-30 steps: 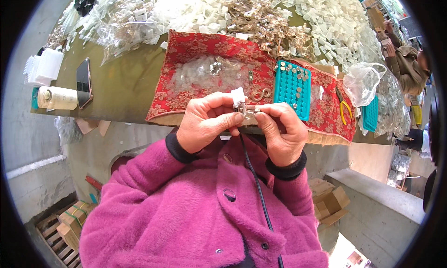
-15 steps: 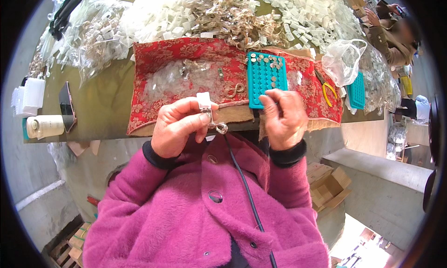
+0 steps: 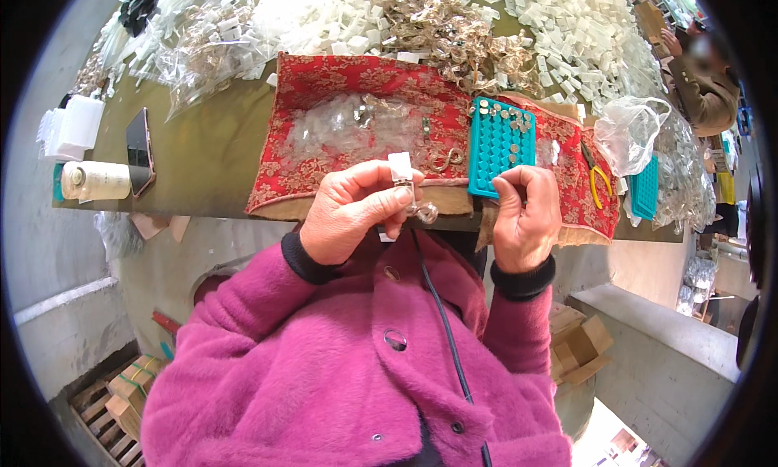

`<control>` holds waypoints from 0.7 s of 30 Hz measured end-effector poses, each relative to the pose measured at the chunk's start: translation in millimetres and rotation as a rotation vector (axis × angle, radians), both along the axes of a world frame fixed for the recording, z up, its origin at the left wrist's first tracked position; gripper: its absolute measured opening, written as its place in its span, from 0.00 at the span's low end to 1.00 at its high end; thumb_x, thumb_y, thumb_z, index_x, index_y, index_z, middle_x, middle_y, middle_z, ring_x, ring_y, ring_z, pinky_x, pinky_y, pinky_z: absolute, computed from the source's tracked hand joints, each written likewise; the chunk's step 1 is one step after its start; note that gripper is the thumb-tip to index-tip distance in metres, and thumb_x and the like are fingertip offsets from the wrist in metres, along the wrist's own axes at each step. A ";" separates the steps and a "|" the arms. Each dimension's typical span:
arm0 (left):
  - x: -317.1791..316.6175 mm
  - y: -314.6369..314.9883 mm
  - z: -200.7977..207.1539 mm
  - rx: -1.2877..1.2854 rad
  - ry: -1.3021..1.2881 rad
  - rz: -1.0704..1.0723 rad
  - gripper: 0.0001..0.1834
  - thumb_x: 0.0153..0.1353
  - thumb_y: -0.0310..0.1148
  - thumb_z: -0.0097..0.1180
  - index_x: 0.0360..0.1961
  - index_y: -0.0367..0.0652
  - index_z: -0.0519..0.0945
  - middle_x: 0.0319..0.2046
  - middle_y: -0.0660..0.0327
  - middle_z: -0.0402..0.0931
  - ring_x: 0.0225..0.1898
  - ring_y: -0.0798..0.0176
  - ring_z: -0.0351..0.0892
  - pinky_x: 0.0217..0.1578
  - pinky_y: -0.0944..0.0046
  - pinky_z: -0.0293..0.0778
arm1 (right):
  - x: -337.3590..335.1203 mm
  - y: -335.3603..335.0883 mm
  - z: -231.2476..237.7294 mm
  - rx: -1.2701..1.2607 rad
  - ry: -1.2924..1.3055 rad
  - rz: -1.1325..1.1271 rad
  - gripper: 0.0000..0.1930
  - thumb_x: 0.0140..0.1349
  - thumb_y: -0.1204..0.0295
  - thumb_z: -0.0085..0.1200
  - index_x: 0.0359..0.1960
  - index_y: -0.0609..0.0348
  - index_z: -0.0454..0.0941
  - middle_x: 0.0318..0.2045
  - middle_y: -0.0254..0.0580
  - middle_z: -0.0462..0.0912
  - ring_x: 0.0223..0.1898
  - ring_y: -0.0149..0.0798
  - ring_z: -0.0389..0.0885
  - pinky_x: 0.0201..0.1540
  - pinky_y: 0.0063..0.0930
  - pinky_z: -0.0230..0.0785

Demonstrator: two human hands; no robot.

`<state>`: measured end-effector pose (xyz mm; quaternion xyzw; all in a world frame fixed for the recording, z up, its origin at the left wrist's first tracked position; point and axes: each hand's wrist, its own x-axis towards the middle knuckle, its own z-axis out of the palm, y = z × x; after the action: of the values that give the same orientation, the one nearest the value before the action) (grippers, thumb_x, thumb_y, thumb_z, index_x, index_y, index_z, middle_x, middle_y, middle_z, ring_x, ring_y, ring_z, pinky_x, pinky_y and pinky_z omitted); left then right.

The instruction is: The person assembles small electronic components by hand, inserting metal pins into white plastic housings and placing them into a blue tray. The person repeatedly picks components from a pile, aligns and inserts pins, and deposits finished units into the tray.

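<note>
My left hand point(image 3: 352, 212) pinches a small white tag point(image 3: 400, 167) between thumb and fingers, and a little silvery metal ornament point(image 3: 421, 213) dangles from it. My right hand point(image 3: 527, 216) is held apart to the right, thumb and forefinger pinched together just below a teal studded tray point(image 3: 502, 147); I see nothing between them. Both hands hover at the near edge of a red brocade cloth point(image 3: 324, 171) spread on the olive table point(image 3: 211, 159). A heap of small clear bags point(image 3: 356, 122) and a figure-eight metal piece point(image 3: 447, 157) lie on the cloth.
Yellow-handled pliers point(image 3: 597, 179), a second teal tray point(image 3: 646, 195) and a clear plastic bag point(image 3: 628, 130) lie right. A phone point(image 3: 139, 147) and white roll point(image 3: 97, 179) lie left. Heaps of white tags point(image 3: 583, 29) fill the back. Another person point(image 3: 705, 86) sits far right.
My hands were joined on the tag and ornament; they have parted, the right one moving off to the right near the teal tray while the left keeps the tag.
</note>
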<state>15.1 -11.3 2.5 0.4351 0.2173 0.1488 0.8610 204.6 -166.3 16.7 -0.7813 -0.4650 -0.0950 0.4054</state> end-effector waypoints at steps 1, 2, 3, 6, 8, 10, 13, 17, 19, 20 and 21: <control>-0.7 0.6 1.2 0.028 -0.004 -0.025 0.16 0.72 0.26 0.62 0.59 0.34 0.81 0.44 0.60 0.85 0.32 0.72 0.80 0.35 0.70 0.79 | -9.7 0.3 2.7 0.051 0.160 0.054 0.07 0.62 0.82 0.65 0.37 0.61 0.78 0.36 0.46 0.80 0.39 0.49 0.81 0.46 0.38 0.75; -1.1 -0.5 2.0 0.054 0.001 -0.020 0.17 0.72 0.26 0.62 0.60 0.34 0.81 0.44 0.60 0.85 0.33 0.72 0.80 0.36 0.70 0.79 | -20.1 4.7 2.0 0.142 0.384 0.129 0.06 0.65 0.82 0.64 0.39 0.62 0.79 0.38 0.43 0.82 0.38 0.40 0.82 0.44 0.32 0.76; -1.3 -1.3 2.7 0.082 0.004 -0.017 0.17 0.72 0.25 0.62 0.60 0.34 0.81 0.45 0.60 0.85 0.34 0.72 0.80 0.37 0.70 0.80 | -29.8 5.1 4.5 0.165 0.614 0.194 0.05 0.67 0.82 0.63 0.41 0.63 0.80 0.39 0.40 0.83 0.37 0.35 0.82 0.42 0.29 0.76; -1.8 -2.3 1.6 0.145 -0.019 0.020 0.20 0.70 0.21 0.63 0.62 0.35 0.80 0.46 0.61 0.84 0.36 0.71 0.82 0.40 0.70 0.81 | -49.7 11.8 5.6 0.239 1.007 0.301 0.06 0.70 0.82 0.62 0.47 0.65 0.80 0.38 0.36 0.85 0.35 0.25 0.82 0.38 0.20 0.78; -1.5 -5.5 -0.9 0.200 -0.055 0.085 0.21 0.69 0.19 0.64 0.63 0.36 0.80 0.44 0.63 0.83 0.34 0.73 0.83 0.38 0.72 0.82 | -54.8 16.3 5.6 0.248 1.125 0.315 0.07 0.70 0.83 0.61 0.48 0.66 0.80 0.37 0.38 0.87 0.33 0.27 0.85 0.38 0.21 0.81; 0.1 -7.0 -4.1 0.321 -0.114 0.136 0.21 0.67 0.18 0.64 0.61 0.34 0.81 0.44 0.63 0.82 0.35 0.72 0.83 0.38 0.71 0.82 | -56.9 19.3 5.6 0.234 1.148 0.332 0.07 0.70 0.83 0.62 0.47 0.67 0.80 0.35 0.39 0.87 0.32 0.28 0.85 0.37 0.23 0.82; -0.8 -8.4 -5.6 0.527 -0.132 0.176 0.19 0.66 0.17 0.66 0.57 0.33 0.83 0.43 0.62 0.81 0.36 0.71 0.84 0.37 0.71 0.83 | -55.8 22.3 4.9 0.222 1.236 0.352 0.07 0.69 0.83 0.62 0.47 0.67 0.80 0.35 0.39 0.86 0.32 0.27 0.85 0.35 0.21 0.80; -3.3 -4.9 -2.6 0.736 -0.092 0.181 0.15 0.64 0.18 0.68 0.53 0.35 0.86 0.42 0.60 0.82 0.36 0.70 0.85 0.34 0.70 0.82 | -52.6 23.0 3.6 0.198 1.351 0.348 0.08 0.68 0.82 0.64 0.45 0.65 0.79 0.34 0.38 0.86 0.31 0.24 0.83 0.32 0.18 0.76; -2.6 -0.7 0.0 0.817 -0.136 0.162 0.15 0.63 0.19 0.69 0.52 0.36 0.87 0.41 0.59 0.82 0.35 0.70 0.85 0.33 0.70 0.82 | -50.9 23.1 3.4 0.189 1.391 0.361 0.08 0.68 0.81 0.65 0.44 0.64 0.78 0.34 0.38 0.86 0.28 0.24 0.82 0.30 0.18 0.75; -2.3 1.4 1.4 0.857 -0.166 0.155 0.15 0.62 0.20 0.70 0.51 0.36 0.87 0.41 0.59 0.82 0.35 0.70 0.85 0.33 0.70 0.81 | -49.9 23.2 3.6 0.191 1.424 0.374 0.08 0.67 0.81 0.66 0.44 0.64 0.78 0.34 0.38 0.86 0.28 0.24 0.81 0.29 0.18 0.74; -1.6 4.1 2.5 0.896 -0.167 0.152 0.15 0.62 0.20 0.70 0.51 0.36 0.87 0.40 0.59 0.82 0.35 0.70 0.85 0.33 0.69 0.81 | -49.7 23.5 3.7 0.200 1.462 0.379 0.09 0.67 0.80 0.66 0.44 0.64 0.78 0.33 0.38 0.86 0.27 0.23 0.81 0.28 0.18 0.74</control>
<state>13.5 -7.2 5.0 0.7338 0.0929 0.3252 0.5892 154.9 -142.8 20.5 -0.5119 -0.1935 0.4762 0.6883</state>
